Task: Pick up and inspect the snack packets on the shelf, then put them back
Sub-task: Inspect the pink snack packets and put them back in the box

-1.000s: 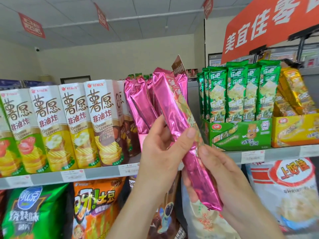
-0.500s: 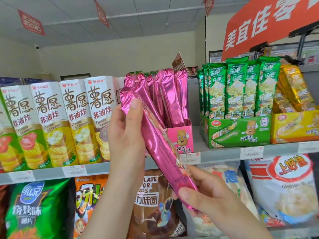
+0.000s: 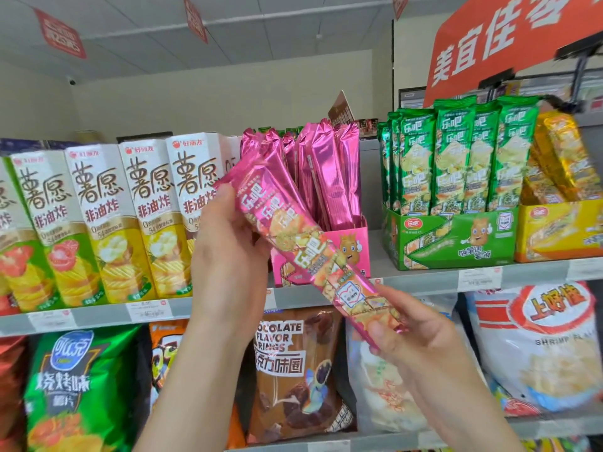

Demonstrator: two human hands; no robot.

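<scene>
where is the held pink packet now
Head view, centre: the pink packet slants from the left hand down to the right hand, in front of the pink display box.

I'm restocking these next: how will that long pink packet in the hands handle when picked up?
Probably fairly stiff: the pink packet spans straight between the left hand and right hand without sagging. Likely light, since it is held only at its ends. Its glossy foil may be slippery.

The pink snack packet point(image 3: 313, 252) is wrapped in glossy, crinkled foil film; the tall cartons point(image 3: 146, 207) are made of smooth printed cardboard.
</scene>
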